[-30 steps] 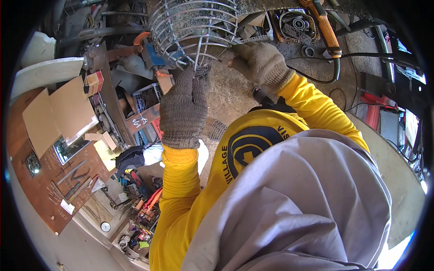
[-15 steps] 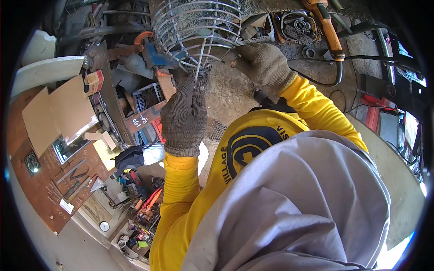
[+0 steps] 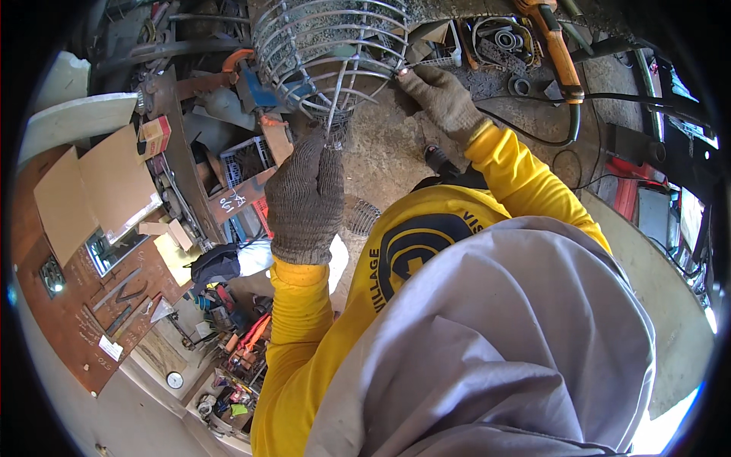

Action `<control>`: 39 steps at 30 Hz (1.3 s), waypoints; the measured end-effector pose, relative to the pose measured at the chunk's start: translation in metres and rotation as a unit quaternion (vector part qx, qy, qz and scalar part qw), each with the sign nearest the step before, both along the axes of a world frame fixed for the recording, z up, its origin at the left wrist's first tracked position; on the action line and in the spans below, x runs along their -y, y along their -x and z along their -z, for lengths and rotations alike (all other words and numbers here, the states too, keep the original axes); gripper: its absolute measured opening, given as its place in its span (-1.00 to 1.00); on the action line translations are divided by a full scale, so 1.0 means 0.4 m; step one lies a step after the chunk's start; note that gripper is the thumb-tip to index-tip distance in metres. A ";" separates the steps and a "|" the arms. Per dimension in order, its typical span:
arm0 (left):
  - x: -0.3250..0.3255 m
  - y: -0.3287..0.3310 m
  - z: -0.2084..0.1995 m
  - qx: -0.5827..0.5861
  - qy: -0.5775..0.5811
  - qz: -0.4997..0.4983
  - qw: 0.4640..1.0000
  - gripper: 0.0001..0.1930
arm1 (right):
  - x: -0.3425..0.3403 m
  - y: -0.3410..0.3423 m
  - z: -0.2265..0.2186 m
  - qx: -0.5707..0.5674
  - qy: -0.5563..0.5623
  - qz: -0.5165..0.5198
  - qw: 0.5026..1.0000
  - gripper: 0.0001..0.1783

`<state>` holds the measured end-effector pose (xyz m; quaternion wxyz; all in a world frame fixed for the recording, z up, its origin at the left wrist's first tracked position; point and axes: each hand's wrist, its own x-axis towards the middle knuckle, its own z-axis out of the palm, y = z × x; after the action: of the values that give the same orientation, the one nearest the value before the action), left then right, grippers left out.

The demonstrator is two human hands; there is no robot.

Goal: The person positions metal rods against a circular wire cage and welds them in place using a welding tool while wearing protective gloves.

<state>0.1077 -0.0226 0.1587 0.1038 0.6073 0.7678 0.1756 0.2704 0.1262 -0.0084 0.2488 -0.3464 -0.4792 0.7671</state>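
Observation:
A round cage of bent metal rods [image 3: 303, 75] stands at the top middle, its rings joined by upright bars. My left hand [image 3: 306, 202], in a brown knit glove, is closed around the lower end of a thin metal rod [image 3: 338, 90]. This rod slants up across the front of the cage; whether it is fixed there I cannot tell. My right hand [image 3: 442, 100], gloved too, has its fingers pinched at the cage's right side, where a ring meets an upright bar. A small pinkish spot shows at its fingertips.
An orange power tool [image 3: 560, 49] with a black cable lies at the upper right. Cardboard [image 3: 99, 190] rests on a brown board [image 3: 57, 320] at left. Hand tools [image 3: 247, 343] crowd the lower left. A coiled spring-like wire piece [image 3: 362, 216] lies on the floor beside my left hand.
My right hand has moved up to the cage's right side, its fingertips now against the bars. The left hand has shifted slightly left and still holds the rod.

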 end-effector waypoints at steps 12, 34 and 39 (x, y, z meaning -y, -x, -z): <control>-0.006 -0.003 -0.012 -0.065 0.001 0.052 0.996 -0.72 | 0.074 0.024 -0.088 0.318 -0.352 0.015 0.880 -0.01; -0.027 0.057 -0.017 -0.088 0.044 0.136 0.986 -0.67 | 0.120 0.105 -0.058 0.414 -0.451 0.222 0.759 -0.11; -0.025 0.064 -0.010 -0.073 0.019 0.145 0.987 -0.67 | 0.123 0.102 -0.066 0.432 -0.438 0.194 0.764 -0.13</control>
<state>0.0820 -0.0126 0.1628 0.0837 0.7214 0.6802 0.0996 0.2295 0.0770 0.0180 0.2836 -0.5802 -0.7426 0.1775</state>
